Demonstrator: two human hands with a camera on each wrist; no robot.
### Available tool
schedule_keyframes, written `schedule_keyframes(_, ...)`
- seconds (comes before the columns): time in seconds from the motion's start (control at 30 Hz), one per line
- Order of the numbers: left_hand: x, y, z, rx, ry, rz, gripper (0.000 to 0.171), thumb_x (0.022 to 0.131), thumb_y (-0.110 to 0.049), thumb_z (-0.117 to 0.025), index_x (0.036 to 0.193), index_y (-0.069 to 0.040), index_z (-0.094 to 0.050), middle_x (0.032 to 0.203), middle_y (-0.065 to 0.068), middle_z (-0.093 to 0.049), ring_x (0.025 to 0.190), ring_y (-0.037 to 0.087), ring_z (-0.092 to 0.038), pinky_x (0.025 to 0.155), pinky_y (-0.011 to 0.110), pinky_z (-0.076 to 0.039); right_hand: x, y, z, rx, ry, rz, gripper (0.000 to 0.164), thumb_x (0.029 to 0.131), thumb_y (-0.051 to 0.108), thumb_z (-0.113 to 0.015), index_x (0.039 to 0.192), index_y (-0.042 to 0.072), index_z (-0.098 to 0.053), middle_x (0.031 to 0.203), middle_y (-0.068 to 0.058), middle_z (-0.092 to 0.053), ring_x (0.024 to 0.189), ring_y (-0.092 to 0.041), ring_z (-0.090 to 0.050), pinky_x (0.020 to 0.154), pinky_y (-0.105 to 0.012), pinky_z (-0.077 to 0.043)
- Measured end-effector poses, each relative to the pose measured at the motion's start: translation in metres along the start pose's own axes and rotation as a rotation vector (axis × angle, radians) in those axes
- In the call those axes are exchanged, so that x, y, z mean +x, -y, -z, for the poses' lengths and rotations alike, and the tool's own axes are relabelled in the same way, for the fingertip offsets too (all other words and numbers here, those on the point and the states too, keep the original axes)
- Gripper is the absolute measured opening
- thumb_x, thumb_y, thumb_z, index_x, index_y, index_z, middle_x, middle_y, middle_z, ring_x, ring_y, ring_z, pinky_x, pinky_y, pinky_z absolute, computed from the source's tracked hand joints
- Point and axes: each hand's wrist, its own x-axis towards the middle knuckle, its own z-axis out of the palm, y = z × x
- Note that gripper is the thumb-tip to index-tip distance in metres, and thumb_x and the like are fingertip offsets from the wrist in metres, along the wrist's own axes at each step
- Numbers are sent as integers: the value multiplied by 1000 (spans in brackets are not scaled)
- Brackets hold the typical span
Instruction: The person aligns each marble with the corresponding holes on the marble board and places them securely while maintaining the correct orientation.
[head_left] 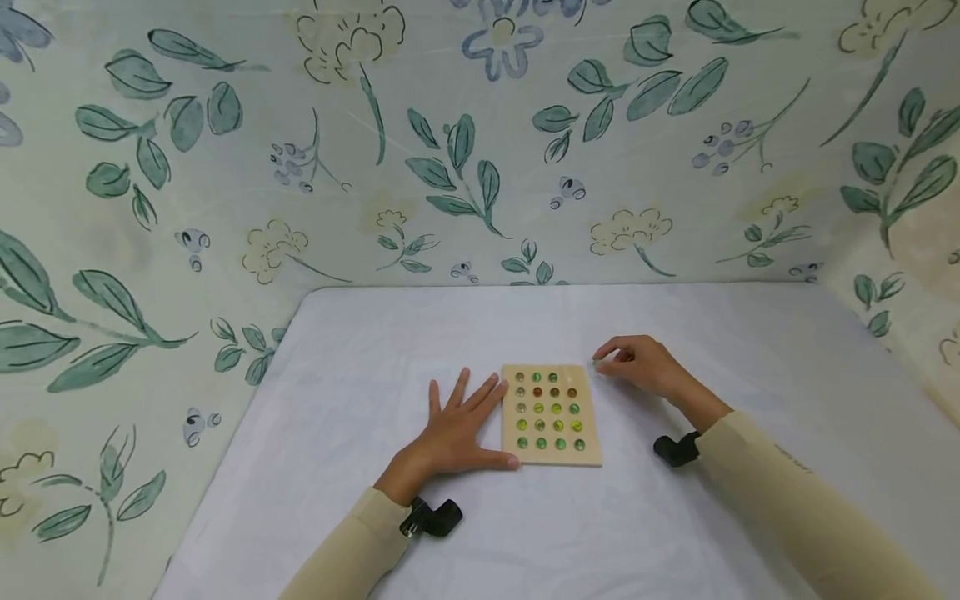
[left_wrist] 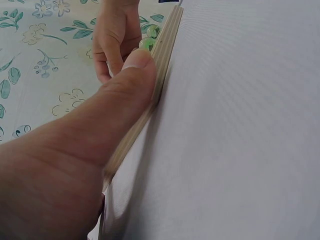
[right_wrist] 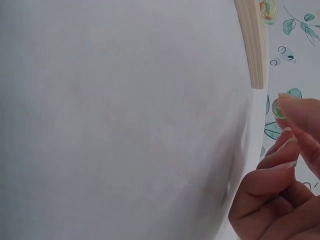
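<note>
A square wooden board [head_left: 542, 457] with rows of glass marbles lies flat on the white table. Green, yellow-green, clear and reddish-brown marbles [head_left: 557, 408] fill the rows; the far row's right corner holds none. My left hand [head_left: 459, 437] spreads flat at the board's left side, with its index fingertip at the left edge and thumb at the near corner. In the left wrist view that thumb [left_wrist: 142, 62] presses against the board's edge. Beyond the far right corner, my right hand [head_left: 641, 365] pinches a greenish glass marble [right_wrist: 278, 110] between thumb and fingertip, apart from the board.
White cloth covers the table [head_left: 375, 333], whose far edge meets a flower-printed backdrop [head_left: 450, 200]. A black wrist camera [head_left: 438, 518] sits at the left cuff and another black camera [head_left: 675, 450] at the right.
</note>
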Motion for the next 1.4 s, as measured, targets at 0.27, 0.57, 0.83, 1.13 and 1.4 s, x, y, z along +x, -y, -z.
schedule_keyframes(0.27, 0, 1, 1, 4, -16, -3, 113, 68, -84, -57, 156, -31, -11, 161, -9, -7, 147, 32, 11, 104, 68, 16, 1, 11, -7, 10, 22, 27, 20, 88, 23, -71, 106, 14, -72, 82, -7, -58, 74, -22, -49, 60, -30, -42)
schedule_keyframes(0.57, -1, 0, 1, -2, -9, -5, 112, 69, -84, -57, 156, -31, -11, 161, -9, -7, 147, 31, 12, 104, 68, 16, -1, 16, -15, 33, 39, 46, 18, 86, 21, -72, 104, 16, -73, 78, -7, -57, 72, -22, -48, 59, -31, -41)
schedule_keyframes(0.83, -1, 0, 3, 3, -10, 0, 112, 69, -83, -58, 156, -30, -11, 161, -9, -7, 147, 32, 11, 104, 67, 16, -2, 21, -19, 35, 63, 74, 18, 86, 23, -73, 103, 17, -73, 76, -6, -57, 70, -22, -49, 59, -31, -42)
schedule_keyframes(1.13, 0, 0, 3, 6, -5, 4, 112, 69, -82, -59, 156, -30, -11, 161, -9, -7, 147, 32, 11, 104, 68, 15, -2, 23, -24, 24, 72, 92, 17, 86, 21, -72, 103, 15, -74, 78, -6, -57, 70, -21, -48, 56, -29, -41)
schedule_keyframes(1.4, 0, 0, 3, 8, 5, 6, 112, 69, -82, -58, 156, -30, -11, 161, -9, -7, 146, 31, 11, 104, 67, 16, -2, 23, -26, 21, 79, 106, 16, 87, 20, -72, 102, 14, -74, 77, -6, -55, 68, -21, -47, 55, -29, -40)
